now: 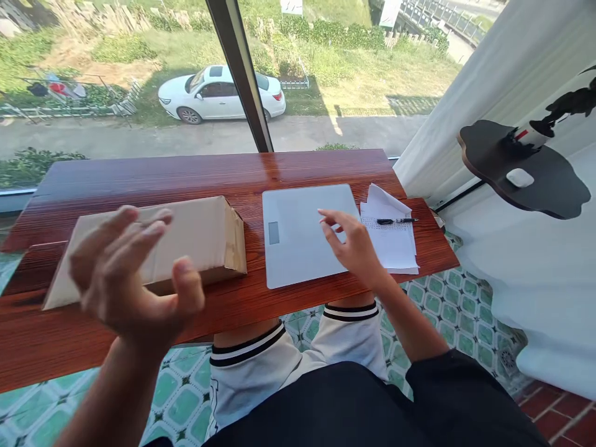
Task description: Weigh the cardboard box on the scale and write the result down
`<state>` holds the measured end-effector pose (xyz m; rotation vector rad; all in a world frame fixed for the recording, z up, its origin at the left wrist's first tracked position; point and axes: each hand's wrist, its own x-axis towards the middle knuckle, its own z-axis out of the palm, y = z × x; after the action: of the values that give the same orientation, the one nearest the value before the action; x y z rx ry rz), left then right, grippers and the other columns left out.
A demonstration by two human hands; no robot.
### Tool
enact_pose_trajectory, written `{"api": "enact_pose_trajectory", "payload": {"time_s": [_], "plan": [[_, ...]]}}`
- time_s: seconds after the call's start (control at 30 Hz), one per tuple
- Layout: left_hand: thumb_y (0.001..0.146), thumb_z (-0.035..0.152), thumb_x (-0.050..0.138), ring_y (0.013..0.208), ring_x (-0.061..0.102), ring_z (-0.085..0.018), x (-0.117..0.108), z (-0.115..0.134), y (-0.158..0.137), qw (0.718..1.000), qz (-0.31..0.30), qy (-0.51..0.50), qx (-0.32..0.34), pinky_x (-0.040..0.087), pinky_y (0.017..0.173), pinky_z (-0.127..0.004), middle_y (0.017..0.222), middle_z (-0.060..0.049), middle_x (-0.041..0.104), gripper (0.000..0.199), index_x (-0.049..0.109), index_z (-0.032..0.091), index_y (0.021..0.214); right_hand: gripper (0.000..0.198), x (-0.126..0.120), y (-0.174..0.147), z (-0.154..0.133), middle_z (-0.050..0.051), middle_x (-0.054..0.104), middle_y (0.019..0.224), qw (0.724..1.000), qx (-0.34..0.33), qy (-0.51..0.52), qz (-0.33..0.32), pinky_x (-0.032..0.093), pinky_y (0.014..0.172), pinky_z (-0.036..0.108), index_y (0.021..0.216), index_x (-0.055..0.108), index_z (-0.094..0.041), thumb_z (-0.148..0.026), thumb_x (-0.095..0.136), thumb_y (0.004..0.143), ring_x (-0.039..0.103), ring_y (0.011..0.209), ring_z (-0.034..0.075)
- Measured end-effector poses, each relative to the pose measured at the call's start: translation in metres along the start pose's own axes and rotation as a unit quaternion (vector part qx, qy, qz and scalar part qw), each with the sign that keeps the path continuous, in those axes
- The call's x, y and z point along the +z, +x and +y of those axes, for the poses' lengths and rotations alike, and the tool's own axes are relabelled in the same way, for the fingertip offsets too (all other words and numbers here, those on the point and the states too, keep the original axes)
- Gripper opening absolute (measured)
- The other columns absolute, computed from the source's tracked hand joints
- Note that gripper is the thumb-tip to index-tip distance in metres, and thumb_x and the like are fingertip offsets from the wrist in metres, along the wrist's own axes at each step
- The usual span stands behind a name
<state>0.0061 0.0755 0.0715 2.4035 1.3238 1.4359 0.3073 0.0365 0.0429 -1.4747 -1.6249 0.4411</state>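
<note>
My left hand (133, 279) is raised close to the camera, its fingers apart and curved with nothing between them. Behind it, a long cardboard box (195, 226) lies on the left part of the wooden table and is partly covered from view by the hand. Over the right side of a flat light-grey panel (305, 245), my right hand (349, 239) hovers with thumb and forefinger apart, holding nothing. The panel has a small darker rectangle near its left edge. To the right of that hand are white papers (391, 248) with writing, and a black pen (395, 221) rests on them.
The reddish-brown table (298, 167) stands against a large window with a dark frame post (246, 81). A white curtain (465, 124) hangs at the right. Beside it, a dark wavy-edged small table (493, 161) bears a white mouse-shaped object (520, 178) and a vase (535, 134).
</note>
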Motion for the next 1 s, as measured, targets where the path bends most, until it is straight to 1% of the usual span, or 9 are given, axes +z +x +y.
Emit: {"api": "enact_pose_trajectory", "payload": {"time_s": [0.03,0.1,0.23,0.33,0.43,0.57,0.7,0.83,1.0], "plan": [[0.067,0.026,0.063,0.134,0.056,-0.036,0.01,0.013,0.005,0.994,0.043,0.015,0.098,0.043,0.109,-0.069,0.134,0.008,0.067,0.082,0.044,0.051,0.143,0.034,-0.015,0.001,0.011,0.006,0.072,0.104,0.999,0.007,-0.026,0.024,0.051,0.085,0.034,0.128,0.067,-0.016,-0.03,0.052,0.1,0.065,0.095,0.018],[0.071,0.021,0.064,0.126,0.063,-0.032,0.032,0.037,0.013,0.976,0.017,-0.001,0.216,0.052,0.101,-0.058,0.134,0.003,0.069,0.083,0.043,0.04,0.149,0.034,-0.042,0.002,0.035,0.007,0.071,0.101,0.995,0.022,-0.075,0.056,0.051,0.083,0.033,0.125,0.068,-0.016,-0.032,0.052,0.1,0.064,0.091,0.019],[0.083,0.02,0.06,0.125,0.063,-0.025,0.077,0.083,0.015,0.942,-0.084,-0.027,0.325,0.051,0.098,-0.041,0.129,-0.002,0.072,0.061,0.051,0.032,0.142,0.033,-0.086,-0.003,0.082,0.009,0.069,0.102,0.978,0.04,-0.195,0.061,0.048,0.095,0.039,0.125,0.068,-0.016,-0.028,0.051,0.099,0.061,0.094,0.022],[0.089,0.023,0.056,0.119,0.063,-0.023,0.111,0.117,0.005,0.903,-0.129,-0.045,0.408,0.048,0.095,-0.037,0.125,-0.006,0.072,0.043,0.058,0.023,0.132,0.037,-0.107,-0.012,0.112,0.013,0.066,0.111,0.952,0.059,-0.299,0.034,0.043,0.099,0.042,0.131,0.066,-0.015,-0.022,0.049,0.099,0.056,0.106,0.027],[0.095,0.028,0.052,0.109,0.062,-0.022,0.142,0.148,-0.009,0.864,-0.184,-0.049,0.466,0.047,0.088,-0.035,0.124,-0.009,0.07,0.041,0.055,0.02,0.135,0.041,-0.119,-0.024,0.135,0.015,0.064,0.116,0.924,0.1,-0.37,0.004,0.041,0.096,0.042,0.137,0.065,-0.015,-0.02,0.046,0.101,0.052,0.108,0.029],[0.097,0.02,0.043,0.105,0.059,-0.022,0.179,0.18,-0.023,0.817,-0.271,-0.041,0.507,0.046,0.084,-0.034,0.124,-0.012,0.066,0.043,0.048,0.017,0.14,0.041,-0.125,-0.037,0.155,0.014,0.063,0.114,0.899,0.136,-0.415,-0.008,0.036,0.088,0.041,0.137,0.066,-0.02,-0.021,0.041,0.105,0.05,0.105,0.028],[0.098,0.017,0.037,0.106,0.06,-0.022,0.215,0.201,-0.033,0.802,-0.303,-0.03,0.513,0.045,0.084,-0.035,0.121,-0.015,0.065,0.041,0.049,0.013,0.137,0.038,-0.125,-0.041,0.166,0.013,0.063,0.117,0.892,0.149,-0.427,-0.016,0.034,0.086,0.039,0.134,0.068,-0.022,-0.018,0.045,0.104,0.051,0.106,0.027],[0.098,0.018,0.036,0.116,0.06,-0.026,0.245,0.211,-0.044,0.807,-0.289,-0.009,0.515,0.046,0.097,-0.038,0.129,-0.016,0.063,0.043,0.049,0.011,0.138,0.031,-0.126,-0.044,0.171,0.012,0.063,0.114,0.895,0.142,-0.422,-0.008,0.034,0.089,0.039,0.125,0.072,-0.021,-0.02,0.052,0.103,0.051,0.108,0.026],[0.097,0.02,0.038,0.121,0.061,-0.031,0.261,0.216,-0.055,0.832,-0.279,0.012,0.479,0.047,0.104,-0.046,0.133,-0.017,0.061,0.043,0.05,0.011,0.138,0.021,-0.121,-0.052,0.181,0.008,0.065,0.104,0.888,0.103,-0.446,0.038,0.033,0.088,0.039,0.111,0.073,-0.022,-0.025,0.053,0.103,0.053,0.102,0.025]]}}
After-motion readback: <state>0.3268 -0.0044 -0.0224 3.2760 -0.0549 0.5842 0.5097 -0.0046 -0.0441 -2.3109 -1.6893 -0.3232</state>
